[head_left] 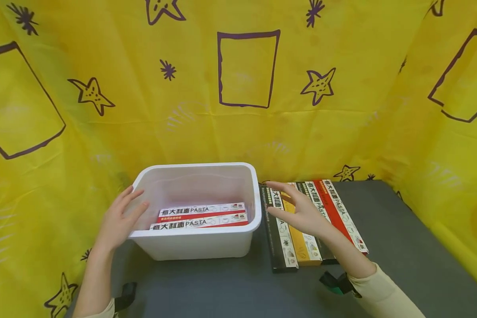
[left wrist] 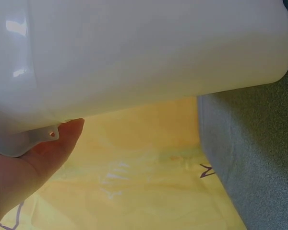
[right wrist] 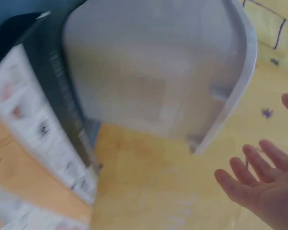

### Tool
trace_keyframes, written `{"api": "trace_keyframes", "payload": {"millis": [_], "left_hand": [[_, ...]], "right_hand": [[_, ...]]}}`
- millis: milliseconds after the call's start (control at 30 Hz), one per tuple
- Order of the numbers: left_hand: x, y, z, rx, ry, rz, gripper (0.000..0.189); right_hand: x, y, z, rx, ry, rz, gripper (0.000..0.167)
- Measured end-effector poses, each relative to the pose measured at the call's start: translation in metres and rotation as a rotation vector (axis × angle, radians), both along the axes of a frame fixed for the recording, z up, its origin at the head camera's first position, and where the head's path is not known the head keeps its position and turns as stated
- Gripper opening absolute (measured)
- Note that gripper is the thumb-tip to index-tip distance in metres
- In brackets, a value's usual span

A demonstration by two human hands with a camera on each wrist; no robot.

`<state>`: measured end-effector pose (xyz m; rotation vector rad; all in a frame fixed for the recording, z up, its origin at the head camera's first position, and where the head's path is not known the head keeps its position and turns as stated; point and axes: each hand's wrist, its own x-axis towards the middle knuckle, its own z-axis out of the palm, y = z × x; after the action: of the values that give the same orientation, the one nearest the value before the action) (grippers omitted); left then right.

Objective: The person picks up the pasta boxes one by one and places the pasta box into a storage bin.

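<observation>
My left hand (head_left: 117, 218) is at the left end of a white plastic bin (head_left: 194, 245), gripping its rim with the thumb toward the inside. In the left wrist view, a fingertip (left wrist: 74, 127) reaches along the outside, below the rim. Two red-and-white pasta boxes (head_left: 202, 209) lie in the bin. My right hand (head_left: 300, 212) hovers over the row of pasta boxes beside the bin, its fingers spread and holding nothing. Nearest it are a black pasta box (head_left: 276, 251) and an orange one (head_left: 300, 249). In the right wrist view, its fingers (right wrist: 257, 172) are apart from the bin.
Farther right in the row lie another black pasta box (head_left: 314, 194) and a red one (head_left: 338, 214). Everything stands on a dark grey table (head_left: 206, 291). Yellow patterned cloth (head_left: 191, 128) hangs close behind the bin and along both sides.
</observation>
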<state>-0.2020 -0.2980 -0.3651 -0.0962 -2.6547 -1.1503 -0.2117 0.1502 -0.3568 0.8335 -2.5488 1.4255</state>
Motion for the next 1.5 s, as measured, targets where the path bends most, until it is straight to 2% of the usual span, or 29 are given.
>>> {"api": "trace_keyframes", "payload": {"millis": [467, 833, 1200, 1500], "left_hand": [[0.003, -0.003, -0.001, -0.002, 0.027, 0.003, 0.057], [0.002, -0.003, -0.001, -0.015, 0.017, 0.011, 0.056], [0.002, -0.001, -0.001, -0.031, 0.008, 0.012, 0.057], [0.001, 0.000, 0.001, -0.026, -0.003, 0.008, 0.057]], "right_hand": [[0.018, 0.062, -0.041, 0.016, -0.128, -0.127, 0.067], [0.031, 0.084, -0.054, 0.068, -0.126, -0.203, 0.066], [0.045, 0.107, -0.061, 0.128, -0.192, -0.311, 0.072], [0.053, 0.128, -0.073, 0.109, -0.215, -0.339, 0.076]]}}
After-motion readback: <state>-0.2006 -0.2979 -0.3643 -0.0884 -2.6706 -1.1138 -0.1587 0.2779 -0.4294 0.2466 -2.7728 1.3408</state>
